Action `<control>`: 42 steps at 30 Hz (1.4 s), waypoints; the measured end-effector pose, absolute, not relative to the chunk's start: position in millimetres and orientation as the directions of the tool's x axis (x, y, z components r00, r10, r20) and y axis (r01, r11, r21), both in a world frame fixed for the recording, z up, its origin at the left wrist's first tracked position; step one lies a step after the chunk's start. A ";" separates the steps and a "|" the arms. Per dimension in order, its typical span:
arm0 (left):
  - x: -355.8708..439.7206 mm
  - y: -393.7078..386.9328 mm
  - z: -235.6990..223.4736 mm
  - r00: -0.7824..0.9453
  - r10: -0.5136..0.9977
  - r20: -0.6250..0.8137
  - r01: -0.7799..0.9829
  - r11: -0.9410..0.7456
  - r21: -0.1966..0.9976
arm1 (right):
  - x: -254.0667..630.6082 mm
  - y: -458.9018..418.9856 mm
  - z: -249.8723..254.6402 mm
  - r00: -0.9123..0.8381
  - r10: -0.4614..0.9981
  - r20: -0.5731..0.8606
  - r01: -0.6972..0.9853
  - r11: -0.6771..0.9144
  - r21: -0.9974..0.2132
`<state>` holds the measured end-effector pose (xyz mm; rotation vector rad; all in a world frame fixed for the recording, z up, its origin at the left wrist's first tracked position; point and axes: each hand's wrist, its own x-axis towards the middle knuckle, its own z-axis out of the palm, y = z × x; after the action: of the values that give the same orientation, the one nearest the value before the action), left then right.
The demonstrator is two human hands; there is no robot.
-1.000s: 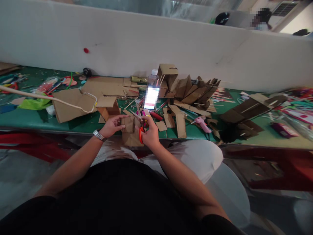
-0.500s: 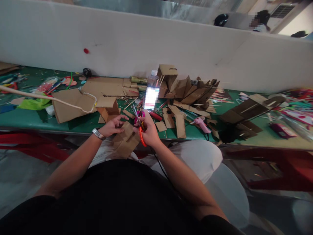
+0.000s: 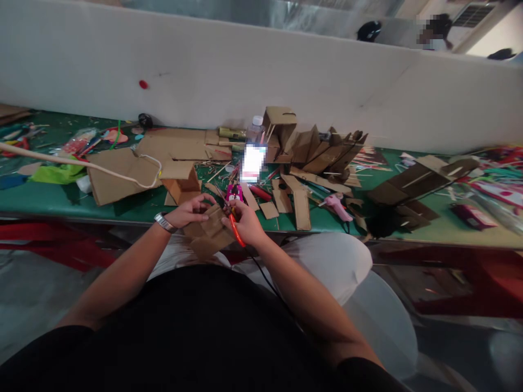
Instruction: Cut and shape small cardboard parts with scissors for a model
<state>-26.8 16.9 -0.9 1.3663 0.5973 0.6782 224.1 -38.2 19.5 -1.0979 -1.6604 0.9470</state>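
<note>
one cardboard piece (image 3: 210,224): between both hands, at the green table's (image 3: 131,211) edge
left hand (image 3: 188,212): pinching it
right hand (image 3: 249,225): grasping orange-handled scissors (image 3: 237,232)
scissors: likely shaping cardboard — clean cuts want it steady

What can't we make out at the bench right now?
All head view:
Phone text: glare and pixelation.
Scissors: blade tips blurred; right hand hides some of the handles.
Left hand: grip on the cardboard piece too small, blurred.
Person: pixelated, partly hidden by the partition.
Box print: too small.
</note>
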 end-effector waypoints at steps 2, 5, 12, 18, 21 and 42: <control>-26.2 15.9 0.9 0.662 0.749 0.023 -0.114 0.071 0.991 | 224.1 -36.4 20.9 -0.190 0.950 0.246 0.170 0.279 -0.945; -25.8 15.4 0.5 0.616 0.785 0.057 -0.154 0.049 0.987 | 224.7 -35.6 25.7 -0.140 0.960 0.242 0.085 0.255 -0.963; -22.8 16.8 -10.8 0.362 0.926 0.104 -0.113 -0.067 0.991 | 225.6 -39.2 33.8 -0.032 0.963 0.267 0.108 0.269 -0.957; -22.3 18.4 -12.5 0.321 0.938 0.127 -0.035 -0.122 0.992 | 226.8 -43.7 36.1 -0.060 0.954 0.292 0.187 0.298 -0.936; -23.0 17.7 -11.2 0.337 0.933 0.122 -0.064 -0.107 0.992 | 227.2 -44.4 36.2 -0.068 0.952 0.298 0.192 0.306 -0.933; -23.8 13.7 -12.4 0.193 0.981 0.003 0.008 -0.004 1.000 | 224.4 -40.1 28.7 -0.071 0.962 0.263 0.138 0.271 -0.953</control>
<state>-23.8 13.7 -12.4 1.3033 1.0694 1.0637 224.4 -40.1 28.7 -1.0827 -1.4706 0.9690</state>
